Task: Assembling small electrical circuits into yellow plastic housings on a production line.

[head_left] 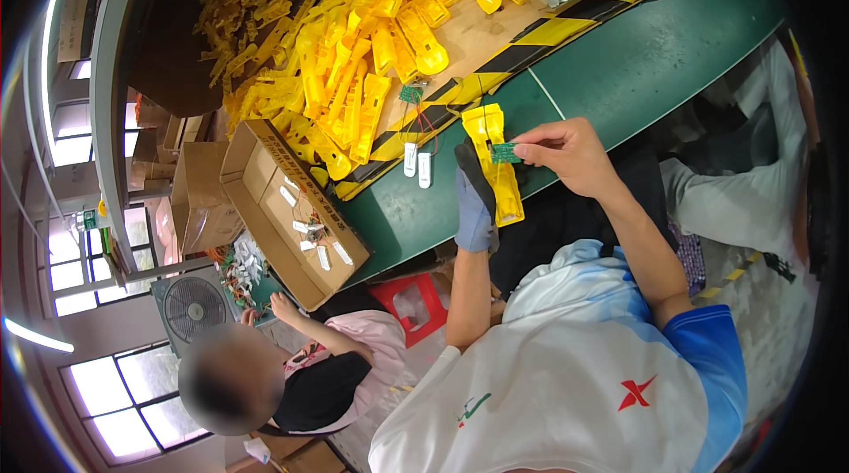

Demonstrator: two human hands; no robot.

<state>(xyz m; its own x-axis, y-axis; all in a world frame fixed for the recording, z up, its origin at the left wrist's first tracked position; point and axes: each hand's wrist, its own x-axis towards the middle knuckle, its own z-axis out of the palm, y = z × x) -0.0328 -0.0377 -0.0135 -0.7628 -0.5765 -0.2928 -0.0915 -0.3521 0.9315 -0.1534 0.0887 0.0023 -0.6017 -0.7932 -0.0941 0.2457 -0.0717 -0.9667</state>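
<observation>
At the green worktop [632, 62], clasps a long yellow casing [507, 194] in the gloved left hand [475, 206]; pinches, in the bare right hand [570, 155], a small green circuit board [504, 153] over the casing's middle.

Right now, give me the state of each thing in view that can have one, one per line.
Left hand: gloved, gripping the yellow shell
Yellow shell: held, hollow side showing
Right hand: bare, pinching the green circuit board
Green circuit board: held over the shell
Cardboard box: open, white pieces inside
Strip light: lit
Fan: spinning or still, cannot tell
</observation>
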